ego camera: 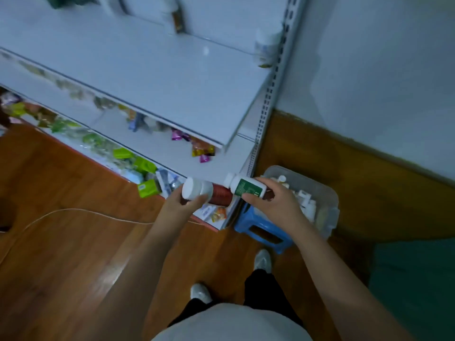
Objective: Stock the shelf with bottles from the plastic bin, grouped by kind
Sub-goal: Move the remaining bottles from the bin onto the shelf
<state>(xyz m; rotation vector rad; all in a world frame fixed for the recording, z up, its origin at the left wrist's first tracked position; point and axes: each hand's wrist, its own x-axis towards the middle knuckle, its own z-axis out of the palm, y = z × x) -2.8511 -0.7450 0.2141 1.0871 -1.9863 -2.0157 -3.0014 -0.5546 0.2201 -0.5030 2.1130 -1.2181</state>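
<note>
My left hand (183,203) grips a white-capped bottle with a red-brown label (209,191), lying sideways. My right hand (273,203) holds a white bottle with a green label (246,186), also tipped, cap pointing left. Both are in front of the lowest shelf edge. Just right of my right hand, the clear plastic bin (325,193) with several white bottles sits on a blue stool (261,230). The wide white shelf board (147,77) above is mostly bare, with one white bottle (267,46) at its right end by the upright.
Lower shelves (157,148) carry colourful snack packets and green boxes. A perforated metal upright (268,99) bounds the shelf on the right, beside a white and yellow wall. A cable (73,212) lies on the wooden floor. My feet stand below.
</note>
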